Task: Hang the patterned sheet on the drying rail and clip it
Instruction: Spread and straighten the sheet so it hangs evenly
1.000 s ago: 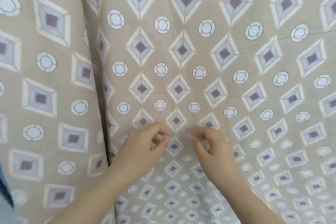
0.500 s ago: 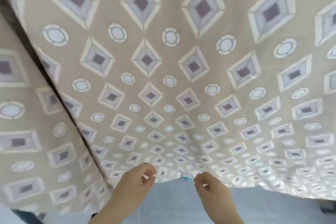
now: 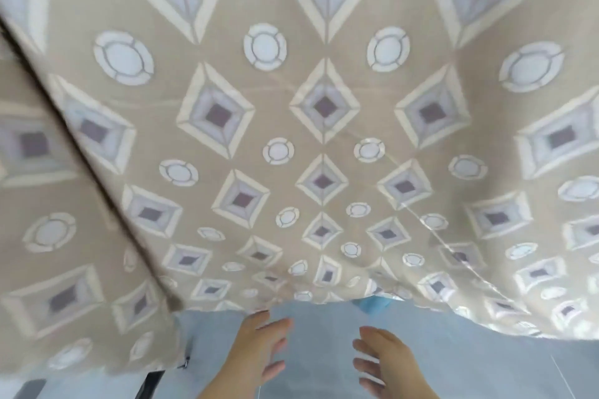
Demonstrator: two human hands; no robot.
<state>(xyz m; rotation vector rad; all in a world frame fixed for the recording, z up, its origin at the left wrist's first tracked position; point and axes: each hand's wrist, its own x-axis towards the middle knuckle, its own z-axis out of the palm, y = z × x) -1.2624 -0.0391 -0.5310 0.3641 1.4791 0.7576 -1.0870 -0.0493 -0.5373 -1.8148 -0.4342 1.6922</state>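
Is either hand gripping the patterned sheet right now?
No, the left hand and right hand are open with spread fingers, just below the patterned sheet.

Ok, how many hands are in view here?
2. The left hand is bottom centre-left and the right hand bottom centre-right. Both are open, below the hem of the patterned sheet. None seems hidden.

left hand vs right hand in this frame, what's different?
Height: left hand sits higher, a fingertip almost at the bottom edge of the patterned sheet; right hand is lower, clear of that edge. Direction: left hand's fingers point up toward the sheet; right hand's fingers point across toward the left hand. Shared: both open, fingers spread, holding nothing.
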